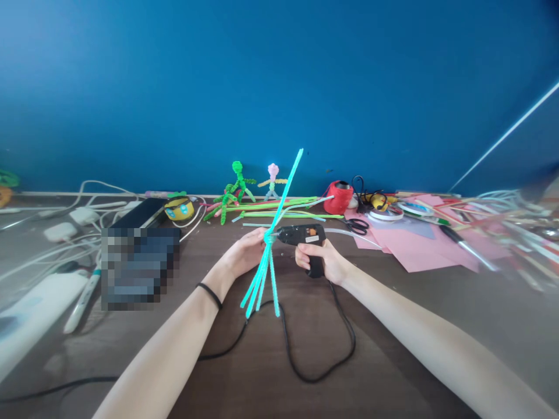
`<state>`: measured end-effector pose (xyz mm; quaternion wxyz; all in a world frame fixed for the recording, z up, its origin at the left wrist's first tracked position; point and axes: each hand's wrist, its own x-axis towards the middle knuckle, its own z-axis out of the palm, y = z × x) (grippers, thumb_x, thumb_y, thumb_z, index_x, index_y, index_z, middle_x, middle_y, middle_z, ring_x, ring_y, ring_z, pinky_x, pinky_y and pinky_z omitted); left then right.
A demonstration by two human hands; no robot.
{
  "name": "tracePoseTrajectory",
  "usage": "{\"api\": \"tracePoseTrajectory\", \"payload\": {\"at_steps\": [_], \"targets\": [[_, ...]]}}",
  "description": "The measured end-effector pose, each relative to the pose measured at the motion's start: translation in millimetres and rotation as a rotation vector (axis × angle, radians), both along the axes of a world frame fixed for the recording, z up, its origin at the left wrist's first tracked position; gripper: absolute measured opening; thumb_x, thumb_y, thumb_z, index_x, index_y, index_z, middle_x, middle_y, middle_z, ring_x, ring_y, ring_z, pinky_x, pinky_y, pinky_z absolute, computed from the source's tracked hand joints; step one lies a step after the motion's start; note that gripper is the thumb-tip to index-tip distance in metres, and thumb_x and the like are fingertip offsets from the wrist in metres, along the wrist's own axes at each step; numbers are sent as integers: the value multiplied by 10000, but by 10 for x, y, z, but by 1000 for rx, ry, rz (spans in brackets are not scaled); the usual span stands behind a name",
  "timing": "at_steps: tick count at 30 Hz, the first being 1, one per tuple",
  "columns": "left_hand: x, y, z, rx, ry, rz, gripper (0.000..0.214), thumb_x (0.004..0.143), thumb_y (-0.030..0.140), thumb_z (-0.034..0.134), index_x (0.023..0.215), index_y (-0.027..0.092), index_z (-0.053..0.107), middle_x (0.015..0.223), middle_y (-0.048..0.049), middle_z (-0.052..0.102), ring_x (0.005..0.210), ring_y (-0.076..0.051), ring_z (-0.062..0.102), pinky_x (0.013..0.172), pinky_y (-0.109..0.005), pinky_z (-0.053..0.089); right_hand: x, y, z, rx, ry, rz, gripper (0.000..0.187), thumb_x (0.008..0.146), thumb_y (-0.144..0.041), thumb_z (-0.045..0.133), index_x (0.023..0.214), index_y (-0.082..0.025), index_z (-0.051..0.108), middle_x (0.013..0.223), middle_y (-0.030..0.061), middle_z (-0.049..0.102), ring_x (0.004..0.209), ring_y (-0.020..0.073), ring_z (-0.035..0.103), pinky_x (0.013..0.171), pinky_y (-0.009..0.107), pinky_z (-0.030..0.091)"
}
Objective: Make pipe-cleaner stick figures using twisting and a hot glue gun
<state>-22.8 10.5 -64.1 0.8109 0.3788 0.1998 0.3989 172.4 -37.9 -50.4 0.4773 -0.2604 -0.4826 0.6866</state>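
Observation:
My left hand (247, 254) is closed around the joined middle of a bundle of turquoise pipe cleaners (262, 276). Several strands fan out downward from that joint, and one long strand points up and to the right. In my right hand (325, 260) is a black hot glue gun (301, 234), gripped by its handle. Its nozzle points left and is at the joint of the bundle; whether it touches is too small to tell. A clear glue stick (343, 231) sticks out of the gun's back end.
A black cord (321, 379) loops over the table. Behind my hands lie loose green pipe cleaners (292, 205), pipe-cleaner figures (237, 179), red yarn (338, 198) and scissors (357, 226). Pink paper (419, 244) is on the right; a blurred-out device (142, 265) and white cables (82, 244) are on the left.

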Motion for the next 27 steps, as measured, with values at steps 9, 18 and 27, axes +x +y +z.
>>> {"api": "tracePoseTrajectory", "payload": {"at_steps": [9, 18, 27], "targets": [[-2, 2, -3, -5, -7, 2, 119, 661, 188, 661, 725, 121, 587, 596, -5, 480, 604, -118, 501, 569, -244, 376, 7, 14, -16, 3, -4, 2, 254, 700, -258, 652, 606, -159, 438, 484, -54, 384, 430, 68, 359, 446, 253, 252], [3, -17, 23, 1, 9, 10, 105, 659, 193, 660, 709, 135, 588, 591, 4, 487, 591, -107, 492, 568, -239, 377, 6, 8, -3, -26, 17, 8, 222, 695, -238, 654, 627, -152, 460, 484, -51, 396, 430, 71, 373, 451, 254, 255], [6, -12, 23, -4, 11, 15, 126, 642, 193, 676, 714, 128, 595, 599, 4, 490, 599, -103, 493, 579, -234, 388, 14, 18, -31, -31, 54, 34, 198, 710, -213, 639, 619, -146, 477, 500, -38, 424, 455, 87, 412, 480, 267, 291]]}}
